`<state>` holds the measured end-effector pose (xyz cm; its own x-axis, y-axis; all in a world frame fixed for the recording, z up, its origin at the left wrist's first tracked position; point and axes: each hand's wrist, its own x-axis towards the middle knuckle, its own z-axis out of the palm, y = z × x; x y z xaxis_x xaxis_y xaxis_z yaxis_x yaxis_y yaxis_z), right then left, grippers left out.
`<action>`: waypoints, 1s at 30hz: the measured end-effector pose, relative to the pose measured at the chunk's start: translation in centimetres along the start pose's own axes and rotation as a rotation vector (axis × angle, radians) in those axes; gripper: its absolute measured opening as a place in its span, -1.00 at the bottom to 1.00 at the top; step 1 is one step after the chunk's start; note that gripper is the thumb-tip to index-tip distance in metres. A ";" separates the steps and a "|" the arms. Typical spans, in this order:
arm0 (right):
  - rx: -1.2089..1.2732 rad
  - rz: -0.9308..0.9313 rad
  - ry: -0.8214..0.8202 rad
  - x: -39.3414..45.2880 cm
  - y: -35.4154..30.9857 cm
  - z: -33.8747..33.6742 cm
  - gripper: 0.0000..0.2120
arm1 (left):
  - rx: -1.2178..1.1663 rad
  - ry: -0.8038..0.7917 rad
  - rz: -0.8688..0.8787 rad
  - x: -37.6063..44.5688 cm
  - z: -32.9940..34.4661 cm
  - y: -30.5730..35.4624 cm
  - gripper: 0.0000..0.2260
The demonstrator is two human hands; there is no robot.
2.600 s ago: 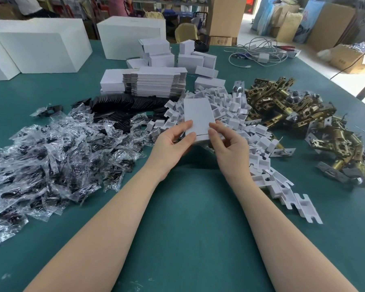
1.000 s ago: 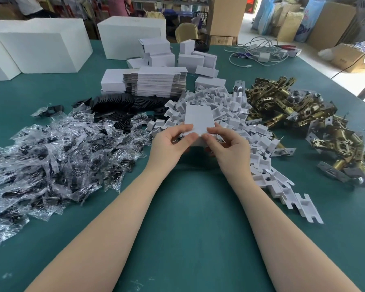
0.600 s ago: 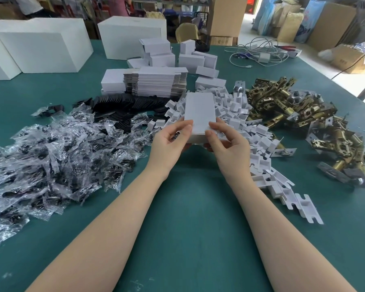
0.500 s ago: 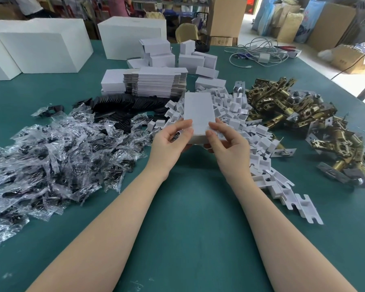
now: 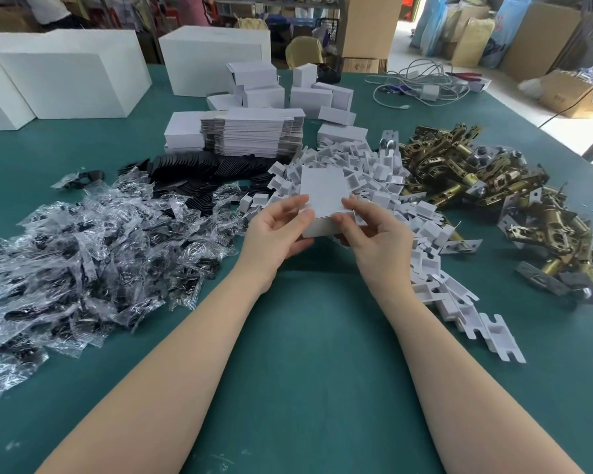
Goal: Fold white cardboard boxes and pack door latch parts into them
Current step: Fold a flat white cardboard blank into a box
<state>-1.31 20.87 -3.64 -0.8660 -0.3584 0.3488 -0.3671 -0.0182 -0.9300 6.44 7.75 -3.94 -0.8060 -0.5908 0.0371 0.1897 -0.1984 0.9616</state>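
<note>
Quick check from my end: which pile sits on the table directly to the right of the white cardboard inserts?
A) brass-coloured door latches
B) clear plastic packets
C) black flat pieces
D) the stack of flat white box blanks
A: the brass-coloured door latches lie heaped just right of the white cardboard inserts, while the clear plastic packets lie far left.

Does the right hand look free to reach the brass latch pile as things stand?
Probably not yet: the right hand and left hand both grip the white box. Nothing blocks the way to the brass latches.
</note>
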 end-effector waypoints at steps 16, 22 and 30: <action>0.072 0.037 -0.192 -0.1 0.6 0.4 -0.41 | 0.106 -0.067 0.177 0.3 -0.4 -0.1 -0.58; 0.022 0.039 -0.168 0.1 0.6 0.3 -0.66 | 0.212 -0.071 0.244 0.2 -0.3 0.0 -0.56; -0.015 -0.028 -0.167 -0.4 -0.1 0.0 -0.57 | 0.160 -0.118 0.236 -0.2 -0.4 0.7 -0.70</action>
<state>-0.89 21.04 -3.65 -0.7871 -0.5084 0.3491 -0.3963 -0.0168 -0.9180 6.96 7.44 -3.36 -0.8112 -0.5096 0.2868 0.2963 0.0646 0.9529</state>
